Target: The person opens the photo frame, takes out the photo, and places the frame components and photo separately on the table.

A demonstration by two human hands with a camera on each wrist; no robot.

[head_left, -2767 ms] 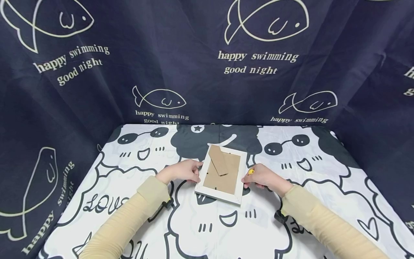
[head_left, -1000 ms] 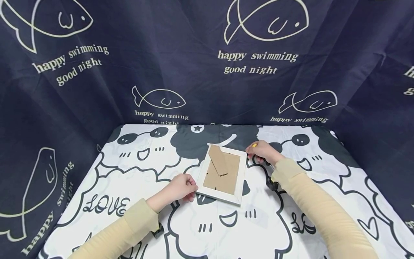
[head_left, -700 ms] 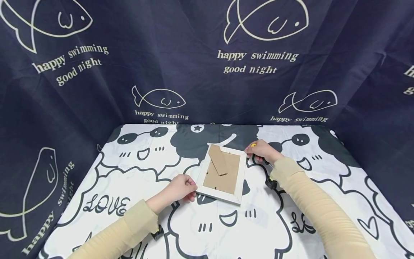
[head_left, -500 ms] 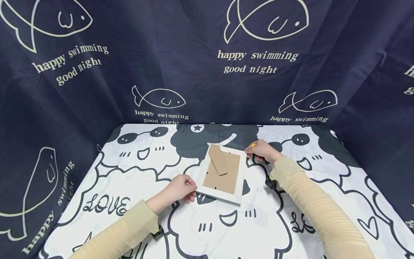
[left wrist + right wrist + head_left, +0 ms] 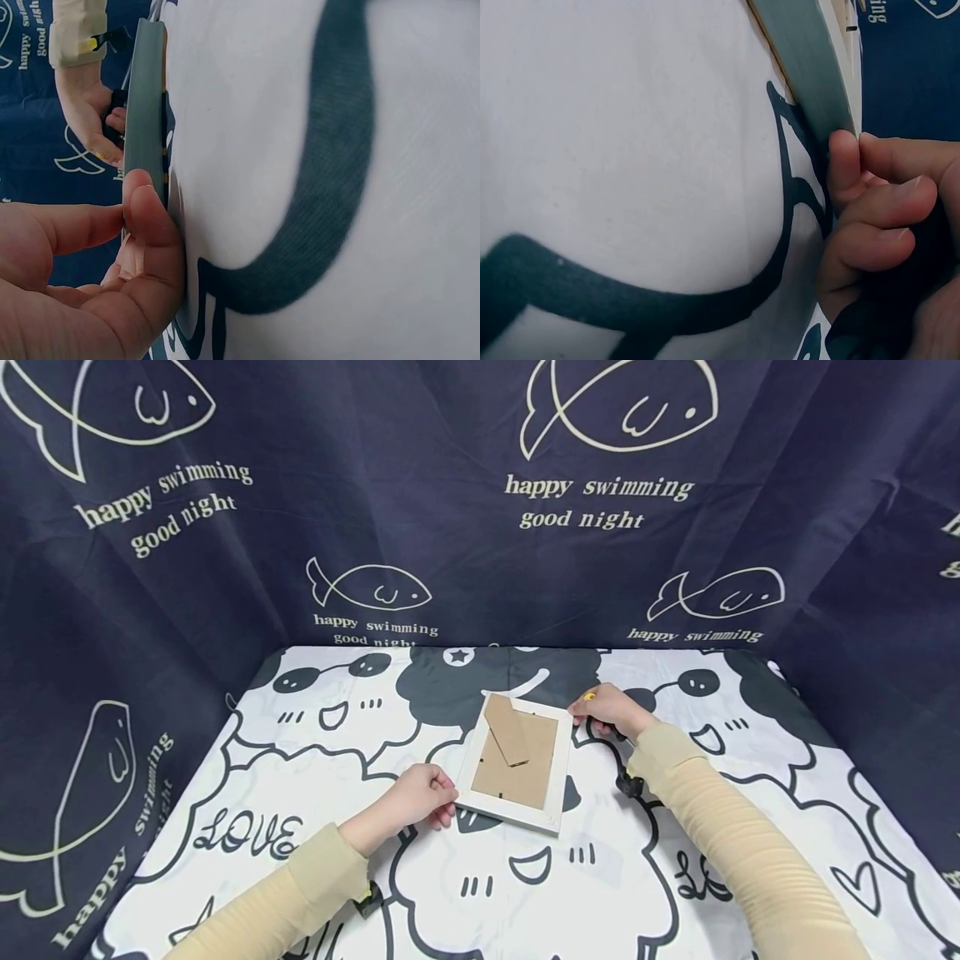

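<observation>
A white picture frame (image 5: 551, 781) lies face down, its brown backing board (image 5: 525, 752) and flat stand flap (image 5: 504, 727) facing up. At the near left corner my left hand (image 5: 420, 795) pinches the rim between thumb and finger. Diagonally opposite, my right hand (image 5: 611, 708) pinches the far right corner. Tucked in that same palm is a dark object (image 5: 877, 315), mostly hidden by the fingers; a yellow bit (image 5: 589, 696) shows above the hand in the head view. What kind of thing it is cannot be told.
A white cloth (image 5: 540, 910) with black cartoon sheep covers the table. Dark blue curtains (image 5: 465, 527) printed with fish and lettering stand behind and at both sides. Black straps (image 5: 630, 783) sit at the wrists.
Over the last few seconds my left hand slid down to the near left corner and my right hand went up to the far right corner. The frame stayed put; the last second shows almost no motion.
</observation>
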